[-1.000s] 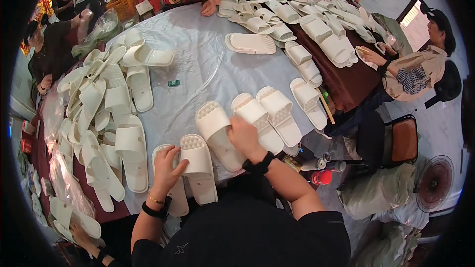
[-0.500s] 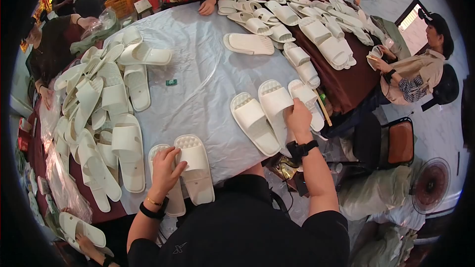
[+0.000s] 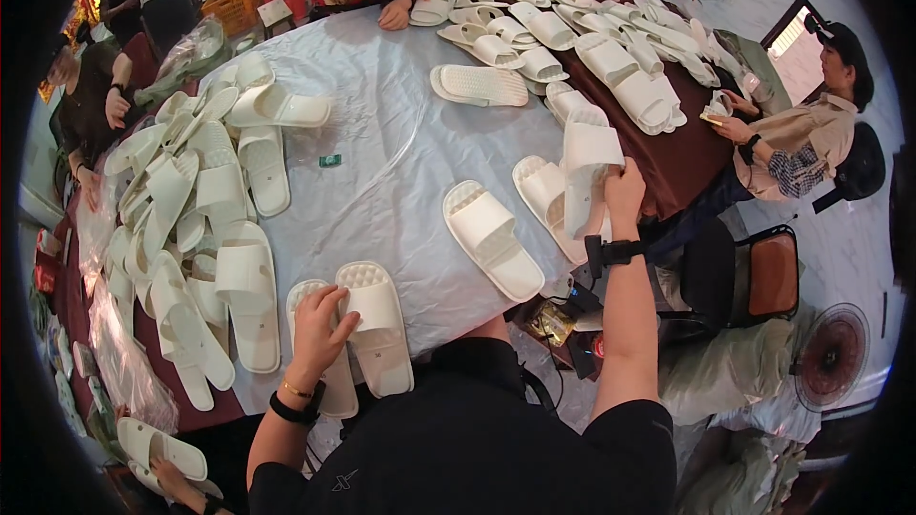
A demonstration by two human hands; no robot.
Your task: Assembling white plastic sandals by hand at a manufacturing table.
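Note:
My left hand (image 3: 320, 326) rests with its fingers spread over the strap of a white slide slipper (image 3: 339, 389) at the near edge of the table. Against that slipper lies a matching slipper (image 3: 380, 329), toe end away from me. My right hand (image 3: 625, 193) grips the side of a raised white slipper (image 3: 586, 172) near the table's right edge. Partly behind the raised one lies another slipper (image 3: 542, 189). To its left, a single slipper (image 3: 491, 240) lies flat, strap up.
A heap of white slippers (image 3: 205, 191) covers the left side. More slippers (image 3: 549, 29) lie on a brown-covered table (image 3: 687, 167). One slipper (image 3: 477, 86) lies sole up. Co-workers stand or sit around; a fan (image 3: 830, 358) and a chair (image 3: 771, 272) are at right.
My right hand has moved right and away from me, and a slipper is now raised in it. The slippers beside it have shifted. My left hand has stayed put.

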